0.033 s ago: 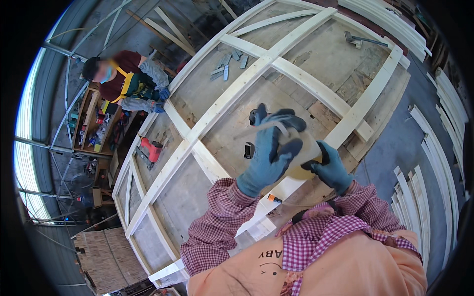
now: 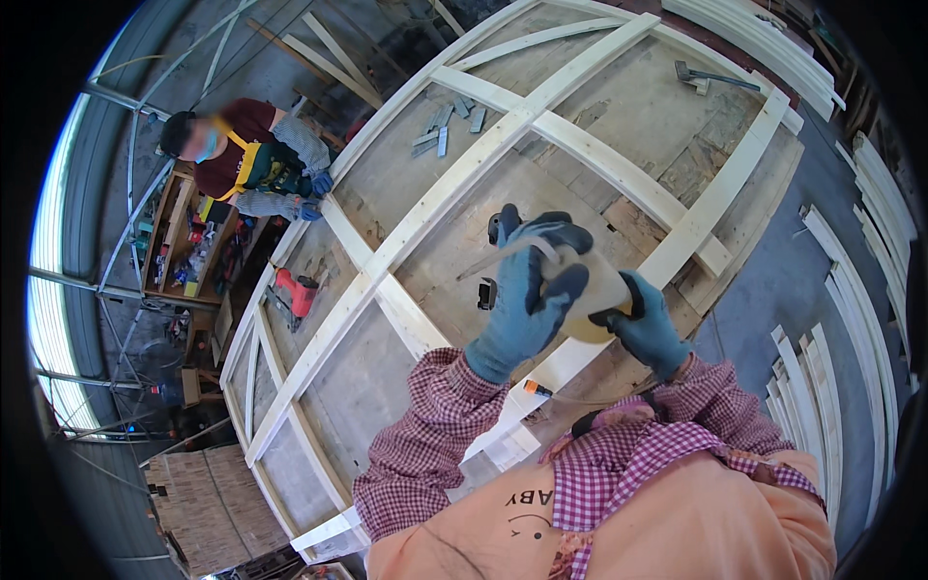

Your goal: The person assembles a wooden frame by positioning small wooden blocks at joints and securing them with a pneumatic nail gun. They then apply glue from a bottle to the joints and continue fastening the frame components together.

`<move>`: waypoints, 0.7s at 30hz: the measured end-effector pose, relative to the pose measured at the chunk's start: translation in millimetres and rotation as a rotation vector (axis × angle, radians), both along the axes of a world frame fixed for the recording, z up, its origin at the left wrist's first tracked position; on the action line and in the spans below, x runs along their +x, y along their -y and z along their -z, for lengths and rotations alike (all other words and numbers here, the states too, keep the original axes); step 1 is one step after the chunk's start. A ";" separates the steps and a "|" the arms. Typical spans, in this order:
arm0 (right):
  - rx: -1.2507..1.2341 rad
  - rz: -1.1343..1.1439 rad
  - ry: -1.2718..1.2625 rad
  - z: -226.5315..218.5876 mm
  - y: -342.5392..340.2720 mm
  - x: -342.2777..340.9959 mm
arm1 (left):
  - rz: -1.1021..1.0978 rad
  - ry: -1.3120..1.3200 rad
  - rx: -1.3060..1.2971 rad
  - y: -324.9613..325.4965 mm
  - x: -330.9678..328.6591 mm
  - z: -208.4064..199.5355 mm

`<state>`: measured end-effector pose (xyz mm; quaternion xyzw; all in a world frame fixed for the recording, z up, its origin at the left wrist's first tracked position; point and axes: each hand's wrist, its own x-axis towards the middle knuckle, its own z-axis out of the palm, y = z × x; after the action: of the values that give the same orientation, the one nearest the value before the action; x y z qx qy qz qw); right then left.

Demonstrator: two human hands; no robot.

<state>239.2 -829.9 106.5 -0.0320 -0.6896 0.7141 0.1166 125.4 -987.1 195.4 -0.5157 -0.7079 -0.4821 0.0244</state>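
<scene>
Over the wooden frame, I hold a translucent squeeze bottle (image 2: 603, 290) with a thin bent spout (image 2: 503, 255) and pale yellowish contents. My left hand (image 2: 532, 300), in a blue-grey rubber-coated glove, is closed around its top end, by the spout. Gloved alike, my right hand (image 2: 650, 327) grips the bottle's side near its base, thumb and fingers against it. The bottle is tilted, and its details are blurred. Beneath the hands lies the white timber frame (image 2: 406, 314) of crossed slats on a worn board surface. A small black part (image 2: 487, 293) sits beside my left hand.
A co-worker (image 2: 246, 159) stands at the frame's far left edge, gloved hands on it. A red power tool (image 2: 295, 292), several grey metal plates (image 2: 443, 140) and a hammer (image 2: 715, 77) lie within the frame. An orange-tipped hose end (image 2: 537, 389) lies near me. White slats (image 2: 860, 319) are stacked at right.
The bottle has shifted very slightly in my hands, its base rising a little. The rest looks the same.
</scene>
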 end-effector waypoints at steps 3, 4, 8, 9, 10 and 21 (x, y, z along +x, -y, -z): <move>0.087 0.131 0.006 -4.8 4.9 -9.6 | -0.151 0.447 0.308 -9.8 6.8 31.9; 0.055 0.169 0.032 -7.9 11.6 -14.0 | -0.210 0.497 0.335 -12.8 0.2 32.7; -0.006 0.263 0.036 -1.9 25.0 -37.8 | -0.382 0.819 0.377 -28.8 -14.3 13.0; -0.020 0.273 0.064 -2.1 27.5 -39.8 | -0.414 0.870 0.312 -31.1 -16.5 7.0; -0.033 0.266 0.079 -2.9 29.3 -41.1 | -0.446 0.922 0.247 -31.3 -18.8 3.1; -0.267 0.046 0.171 21.7 24.5 -40.2 | -0.146 0.964 0.257 -5.0 -43.7 23.5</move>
<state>199.0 -854.4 84.9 -0.1238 -0.5948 0.7913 0.0687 81.7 -982.1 171.9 -0.1761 -0.6077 -0.7459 -0.2083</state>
